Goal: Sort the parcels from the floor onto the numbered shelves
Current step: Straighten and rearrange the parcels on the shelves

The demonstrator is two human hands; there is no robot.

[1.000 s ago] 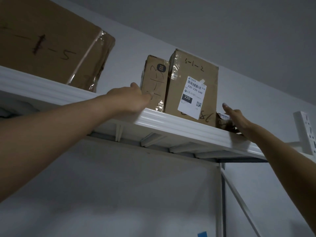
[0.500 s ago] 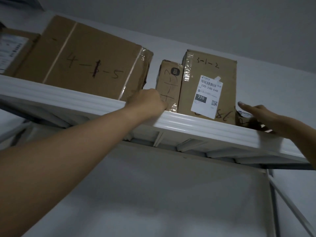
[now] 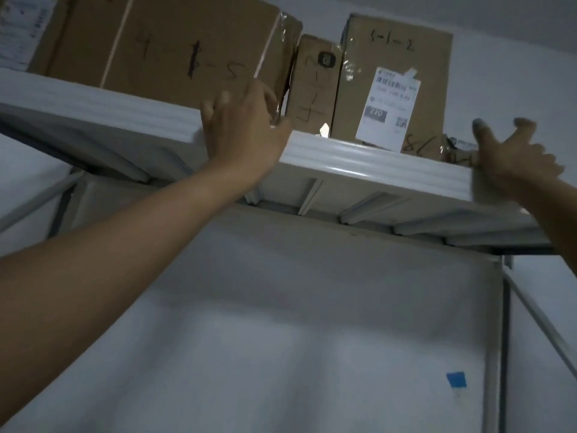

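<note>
On the high white shelf (image 3: 359,157) stand a large box marked 4-1-5 (image 3: 175,48), a narrow box (image 3: 312,85) and a tall box marked 5-1-2 with a white label (image 3: 393,73). A small taped parcel (image 3: 456,151) lies low at the tall box's right. My left hand (image 3: 243,126) is raised with its fingers spread in front of the large box's lower right corner; I cannot tell whether it touches it. My right hand (image 3: 515,154) is at the shelf's edge right beside the small parcel, with thumb and a finger lifted and nothing held.
Another labelled box (image 3: 18,29) sits at the far left of the shelf. Below the shelf is a white wall with a piece of blue tape (image 3: 456,379). A white upright post (image 3: 496,339) and a diagonal brace (image 3: 537,314) stand at the right.
My left hand came off the narrow box, shifted left to the large box's corner and opened. My right hand lifted its fingers beside the small parcel. The view moved closer and lower.
</note>
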